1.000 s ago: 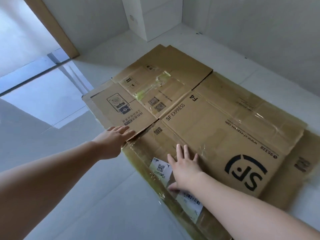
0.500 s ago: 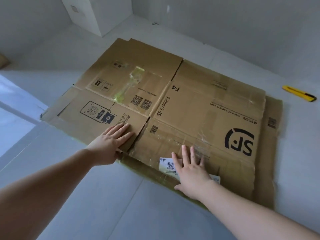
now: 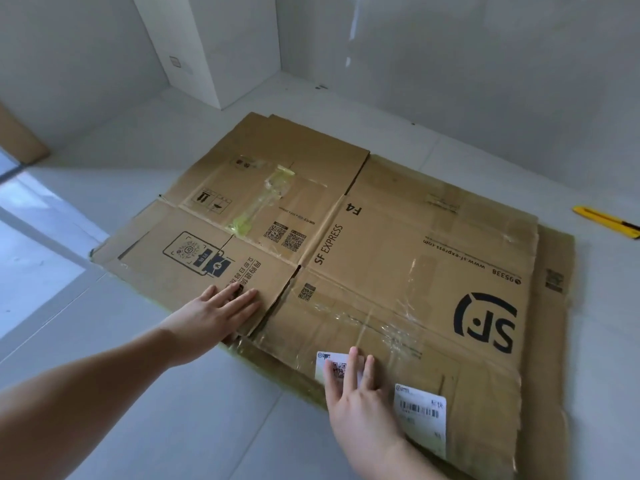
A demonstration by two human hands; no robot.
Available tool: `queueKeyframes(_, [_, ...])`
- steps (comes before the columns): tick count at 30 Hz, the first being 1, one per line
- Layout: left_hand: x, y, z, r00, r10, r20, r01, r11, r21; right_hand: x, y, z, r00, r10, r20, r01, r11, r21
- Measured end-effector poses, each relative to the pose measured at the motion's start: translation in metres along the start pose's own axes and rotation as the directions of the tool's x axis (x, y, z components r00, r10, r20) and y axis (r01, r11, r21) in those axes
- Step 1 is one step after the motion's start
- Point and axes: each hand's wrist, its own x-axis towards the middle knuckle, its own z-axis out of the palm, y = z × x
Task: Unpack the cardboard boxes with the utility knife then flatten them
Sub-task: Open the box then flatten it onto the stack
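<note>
A flattened SF Express cardboard box (image 3: 398,258) lies spread on the pale tiled floor (image 3: 173,410), printed side up, with at least one more flattened sheet beneath it: a brown margin of that lower cardboard (image 3: 556,271) shows past the right edge, and a greenish taped strip peeks out along the near edge. The left hand (image 3: 221,313) lies flat on the near corner of the left flap, fingers straight and together, gripping nothing, its fingertips just short of the slit that splits this flap from the next panel. The right hand (image 3: 353,393) presses palm-down on the near flap, fingers straight and slightly spread, also holding nothing; they cover part of a white QR label (image 3: 327,367), and a second white barcode label (image 3: 420,415) sits just beside the wrist. Clear tape glints across the middle of the board.

The yellow utility knife (image 3: 606,225) rests on the floor at the far right, apart from the cardboard and well away from both hands. Bare tiles run along the near and left sides of the stack. Beyond the far edge a strip of floor separates the cardboard from the grey wall (image 3: 485,81), and a white square column (image 3: 221,46) stands at the far left corner, clear of the stack.
</note>
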Motion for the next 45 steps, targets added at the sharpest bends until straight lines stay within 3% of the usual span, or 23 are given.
queueKeyframes(3, [-0.004, 0.0, 0.01, 0.998, 0.053, -0.041, -0.054, 0.998, -0.024, -0.004, -0.001, 0.018, 0.998, -0.058, -0.026, 0.059, 0.998, 0.037])
queueKeyframes(5, [-0.004, -0.003, 0.009, 0.998, 0.053, 0.037, -0.049, 0.993, -0.104, 0.001, 0.008, 0.011, 0.991, -0.102, -0.09, 0.107, 0.993, 0.051])
queueKeyframes(9, [0.02, -0.002, -0.009, 0.975, -0.222, -0.003, 0.209, 0.924, -0.319, 0.03, 0.047, -0.021, 0.976, -0.045, -0.214, 0.09, 0.974, 0.205])
queueKeyframes(12, [0.045, 0.014, -0.002, 0.859, -0.469, 0.203, 0.511, 0.808, -0.293, 0.062, 0.085, -0.018, 0.992, -0.008, -0.127, 0.031, 0.983, 0.18])
queueKeyframes(15, [0.051, 0.027, 0.013, 0.785, -0.504, 0.36, 0.597, 0.772, -0.221, 0.078, 0.139, -0.013, 0.986, 0.157, -0.06, -0.143, 0.97, 0.196])
queueKeyframes(17, [0.051, 0.024, 0.016, 0.783, -0.486, 0.389, 0.589, 0.78, -0.212, 0.086, 0.171, -0.019, 0.949, 0.314, 0.038, -0.314, 0.922, 0.225])
queueKeyframes(19, [0.051, 0.021, 0.012, 0.78, -0.471, 0.413, 0.582, 0.788, -0.201, 0.088, 0.177, -0.029, 0.92, 0.382, 0.088, -0.392, 0.898, 0.199])
queueKeyframes(21, [0.05, 0.022, 0.011, 0.792, -0.465, 0.395, 0.57, 0.796, -0.206, 0.079, 0.149, -0.034, 0.945, 0.325, 0.029, -0.322, 0.916, 0.241])
queueKeyframes(24, [0.041, 0.018, 0.008, 0.866, -0.378, 0.328, 0.465, 0.85, -0.246, 0.038, 0.066, -0.003, 0.989, -0.035, -0.142, 0.067, 0.972, 0.223])
queueKeyframes(26, [0.027, 0.006, 0.006, 0.939, -0.255, 0.231, 0.323, 0.885, -0.336, 0.012, 0.032, 0.02, 0.973, -0.176, -0.147, 0.197, 0.97, 0.142])
queueKeyframes(29, [-0.008, -0.016, 0.013, 0.994, -0.013, 0.106, 0.045, 0.95, -0.308, -0.002, 0.033, 0.037, 0.959, -0.22, -0.179, 0.233, 0.971, 0.055])
queueKeyframes(31, [-0.028, -0.027, 0.018, 0.983, 0.066, 0.173, -0.033, 0.982, -0.186, -0.008, 0.04, 0.041, 0.962, -0.204, -0.179, 0.219, 0.974, 0.066])
queueKeyframes(34, [-0.032, -0.033, 0.027, 0.986, 0.049, 0.161, -0.043, 0.998, -0.044, -0.011, 0.025, 0.022, 0.981, -0.181, -0.067, 0.186, 0.98, 0.075])
queueKeyframes(38, [-0.023, -0.032, 0.037, 0.996, 0.094, -0.001, -0.094, 0.996, 0.009, -0.01, 0.003, 0.01, 0.988, -0.153, 0.033, 0.152, 0.988, 0.023])
queueKeyframes(45, [-0.026, -0.02, 0.032, 0.991, 0.06, -0.121, -0.06, 0.998, 0.007, -0.019, 0.009, -0.006, 0.979, -0.199, 0.032, 0.199, 0.98, 0.009])
